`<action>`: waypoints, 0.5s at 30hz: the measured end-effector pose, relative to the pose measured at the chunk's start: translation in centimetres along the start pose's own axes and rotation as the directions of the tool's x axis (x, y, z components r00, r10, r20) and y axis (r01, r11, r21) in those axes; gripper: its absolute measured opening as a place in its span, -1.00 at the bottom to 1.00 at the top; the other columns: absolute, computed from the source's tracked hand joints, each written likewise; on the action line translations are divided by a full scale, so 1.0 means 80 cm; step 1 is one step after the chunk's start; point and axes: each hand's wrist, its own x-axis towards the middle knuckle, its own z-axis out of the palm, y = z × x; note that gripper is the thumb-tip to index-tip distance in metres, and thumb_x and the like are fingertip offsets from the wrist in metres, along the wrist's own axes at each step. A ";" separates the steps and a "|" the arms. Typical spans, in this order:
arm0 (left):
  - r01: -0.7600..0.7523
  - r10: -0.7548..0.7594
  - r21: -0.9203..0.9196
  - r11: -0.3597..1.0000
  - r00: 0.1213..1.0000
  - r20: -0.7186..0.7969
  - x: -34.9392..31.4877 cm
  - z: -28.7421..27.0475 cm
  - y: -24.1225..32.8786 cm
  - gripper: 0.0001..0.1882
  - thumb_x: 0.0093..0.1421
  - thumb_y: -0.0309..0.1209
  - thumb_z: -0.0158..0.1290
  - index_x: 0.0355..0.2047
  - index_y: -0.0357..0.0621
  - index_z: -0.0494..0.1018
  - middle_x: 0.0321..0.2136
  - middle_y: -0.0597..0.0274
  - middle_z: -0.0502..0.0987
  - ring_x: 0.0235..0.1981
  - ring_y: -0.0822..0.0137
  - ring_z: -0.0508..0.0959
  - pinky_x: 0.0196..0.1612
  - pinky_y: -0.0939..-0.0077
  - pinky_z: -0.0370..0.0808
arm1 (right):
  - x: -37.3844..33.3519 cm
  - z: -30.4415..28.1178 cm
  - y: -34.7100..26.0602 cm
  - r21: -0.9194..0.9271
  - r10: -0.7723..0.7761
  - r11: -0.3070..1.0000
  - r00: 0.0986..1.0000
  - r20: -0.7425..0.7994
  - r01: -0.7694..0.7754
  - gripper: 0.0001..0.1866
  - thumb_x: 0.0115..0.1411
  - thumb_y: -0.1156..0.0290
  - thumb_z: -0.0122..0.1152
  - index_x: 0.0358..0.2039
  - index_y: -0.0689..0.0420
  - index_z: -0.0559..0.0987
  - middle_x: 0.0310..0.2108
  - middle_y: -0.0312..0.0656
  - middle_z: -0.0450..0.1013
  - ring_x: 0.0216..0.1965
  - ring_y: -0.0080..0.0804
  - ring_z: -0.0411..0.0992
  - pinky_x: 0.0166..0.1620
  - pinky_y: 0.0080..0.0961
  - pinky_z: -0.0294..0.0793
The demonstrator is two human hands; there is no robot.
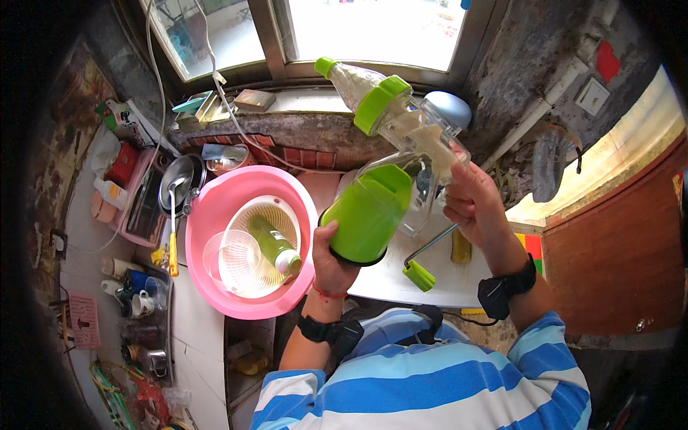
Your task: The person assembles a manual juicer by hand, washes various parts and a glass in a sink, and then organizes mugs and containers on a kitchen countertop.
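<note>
A hand-crank juicer with a green base [365,215] is held up in front of me, tilted. My left hand [334,259] is wrapped round the lower end of the base. With its fingers closed, my right hand [471,197] grips the clear plastic upper part [423,140]. Beyond that, a green ring [382,105] joins a clear cone with a small green cap [325,67], pointing up and left. Below my right hand hangs the crank with its green knob [418,276]. Part of the clear body is hidden behind my right fingers.
Left of my hands stands a pink basin [197,287] holding a white strainer basket [244,287] and a green bottle-like piece [272,244]. A ladle with a yellow handle [173,251] lies farther left. White counter [373,283] lies under the juicer; a window [373,36] is behind.
</note>
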 end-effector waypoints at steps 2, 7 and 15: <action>0.010 -0.009 -0.026 1.000 0.999 0.050 0.000 0.001 0.003 -0.45 0.11 -0.18 -0.13 0.08 -0.20 0.20 -0.04 0.07 0.37 -0.03 0.21 0.40 0.05 0.27 0.33 | 0.000 -0.005 0.000 0.003 -0.011 1.000 0.999 0.031 0.010 -0.61 0.14 0.24 0.15 -0.06 0.05 0.31 -0.72 -0.56 -0.02 -0.76 -0.82 -0.06 -0.68 -0.82 -0.04; 0.019 -0.017 -0.033 0.999 0.999 0.048 -0.008 0.007 0.005 -0.36 0.07 -0.13 -0.13 0.13 -0.19 0.14 0.02 0.01 0.31 0.03 0.09 0.35 0.05 0.02 0.31 | -0.008 0.011 0.003 -0.097 -0.109 0.989 0.994 -0.005 0.108 -0.50 0.13 0.28 0.17 0.05 0.10 0.27 -0.68 -0.56 0.07 -0.76 -0.83 -0.04 -0.68 -0.79 -0.08; 0.017 -0.017 -0.030 0.999 1.000 -0.013 -0.014 0.006 0.010 -0.34 0.07 -0.10 -0.18 0.15 -0.14 0.12 0.04 0.03 0.29 0.04 0.04 0.33 0.02 -0.09 0.30 | -0.012 0.006 0.002 -0.049 -0.107 0.993 0.994 0.020 0.108 -0.55 0.13 0.29 0.17 0.00 0.11 0.31 -0.69 -0.56 0.07 -0.75 -0.82 -0.05 -0.68 -0.78 -0.09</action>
